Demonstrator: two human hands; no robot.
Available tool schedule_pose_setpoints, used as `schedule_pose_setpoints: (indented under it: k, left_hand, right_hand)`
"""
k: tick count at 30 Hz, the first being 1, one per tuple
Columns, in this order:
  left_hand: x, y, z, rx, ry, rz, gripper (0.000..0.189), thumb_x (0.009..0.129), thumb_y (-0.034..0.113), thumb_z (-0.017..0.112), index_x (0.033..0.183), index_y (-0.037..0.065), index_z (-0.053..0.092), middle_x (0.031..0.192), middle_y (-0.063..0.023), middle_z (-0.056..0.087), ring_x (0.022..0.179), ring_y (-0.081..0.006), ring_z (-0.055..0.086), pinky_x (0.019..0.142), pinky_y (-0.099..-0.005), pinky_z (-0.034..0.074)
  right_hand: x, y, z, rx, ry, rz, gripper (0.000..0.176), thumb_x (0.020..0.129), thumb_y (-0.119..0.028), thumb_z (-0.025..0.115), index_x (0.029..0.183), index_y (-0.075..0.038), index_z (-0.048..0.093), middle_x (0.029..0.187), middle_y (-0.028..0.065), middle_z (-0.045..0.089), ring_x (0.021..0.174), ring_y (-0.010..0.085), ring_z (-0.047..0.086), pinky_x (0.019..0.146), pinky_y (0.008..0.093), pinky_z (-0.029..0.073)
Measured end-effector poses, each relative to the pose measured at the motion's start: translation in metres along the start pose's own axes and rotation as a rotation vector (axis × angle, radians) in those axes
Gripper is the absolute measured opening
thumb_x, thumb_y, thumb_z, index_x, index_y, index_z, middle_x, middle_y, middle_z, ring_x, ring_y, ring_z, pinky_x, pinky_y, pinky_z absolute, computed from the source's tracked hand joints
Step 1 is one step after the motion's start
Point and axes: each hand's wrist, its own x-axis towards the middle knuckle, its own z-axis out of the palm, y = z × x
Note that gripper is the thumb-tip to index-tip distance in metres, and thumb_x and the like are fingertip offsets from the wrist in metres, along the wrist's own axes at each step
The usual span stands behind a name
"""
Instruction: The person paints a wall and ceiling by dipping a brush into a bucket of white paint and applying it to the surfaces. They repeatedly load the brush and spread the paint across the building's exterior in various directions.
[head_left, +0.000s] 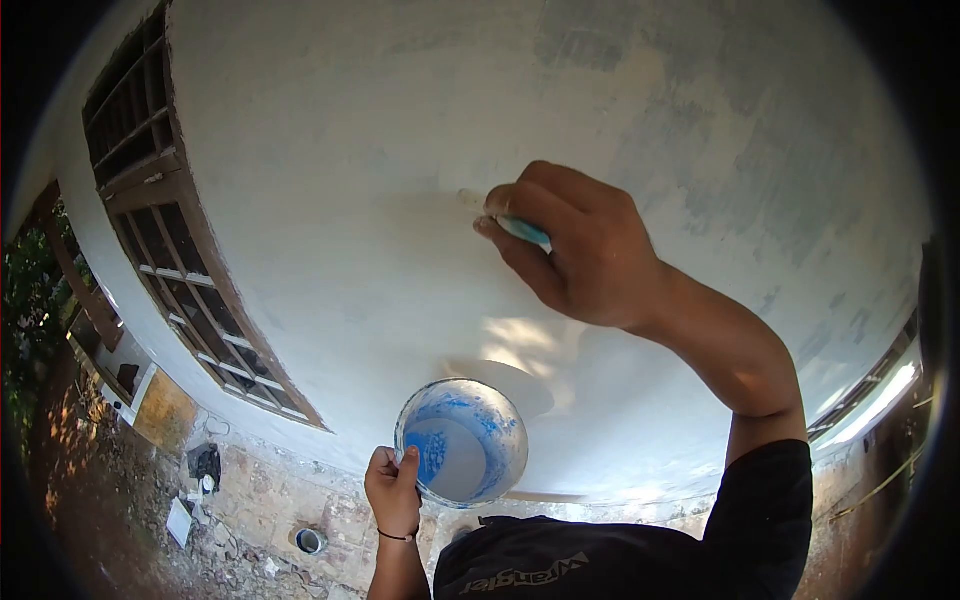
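White paint (452, 468) sits low in the small tub (495, 415) that I hold by its rim with my left hand (393, 490) — thumb hooked over the edge, fingers closed beneath, a dark band (398, 537) on the wrist. The tub's inside is streaked blue, and it hangs in the air near the foot of the wall (380, 140), well below the brush (522, 230).

My right hand (585, 255) is closed tight round the brush. Its blue handle shows between my fingers, and its pale bristles press on the plaster near the middle of the wall, well to the right of the brown window frame (170, 250). Around the bristles the coat looks even, but toward the wall's upper right corner grey patches show through.

I judge this to be the spreading step — a loaded brush in contact. The next move, as I see it, calls for steady pressure and a stroke carried toward the thinner grey areas. The tub should be held level so nothing slops onto the rubble-strewn ground (110, 500).
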Motion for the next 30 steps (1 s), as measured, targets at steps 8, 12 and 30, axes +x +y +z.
schedule_pose_setpoints:
  k: [8,12,30]
  left_hand:
    - [-0.007,-0.005,-0.008,-0.015,0.025,0.016,0.034,0.084,0.013,0.062,0.065,0.011,0.033,0.053,0.0065,0.033,0.047,-0.0010,0.026,0.041,-0.0197,0.019]
    - [-0.009,-0.004,-0.008,-0.003,0.034,-0.004,0.034,0.084,0.011,0.061,0.065,0.011,0.033,0.055,0.0066,0.033,0.049,-0.0010,0.026,0.043,-0.0197,0.019]
    - [-0.018,0.009,-0.014,-0.026,-0.033,0.131,0.032,0.085,0.010,0.061,0.067,0.011,0.034,0.057,0.0069,0.031,0.049,-0.0006,0.025,0.042,-0.0197,0.018]
  right_hand:
    - [0.065,0.018,-0.016,-0.165,0.126,-0.166,0.011,0.079,-0.014,0.061,0.082,-0.005,0.056,0.074,0.0058,0.056,0.059,0.0206,0.056,0.054,0.0313,0.047]
    - [0.029,-0.006,0.011,-0.323,0.049,-0.404,0.014,0.070,-0.009,0.065,0.079,-0.006,0.056,0.073,0.0034,0.053,0.063,0.0157,0.056,0.053,0.0236,0.049]
    - [-0.103,-0.078,0.000,0.512,0.010,0.211,0.014,0.070,-0.006,0.072,0.077,-0.002,0.060,0.074,0.0060,0.060,0.058,0.0155,0.058,0.046,0.0256,0.046]
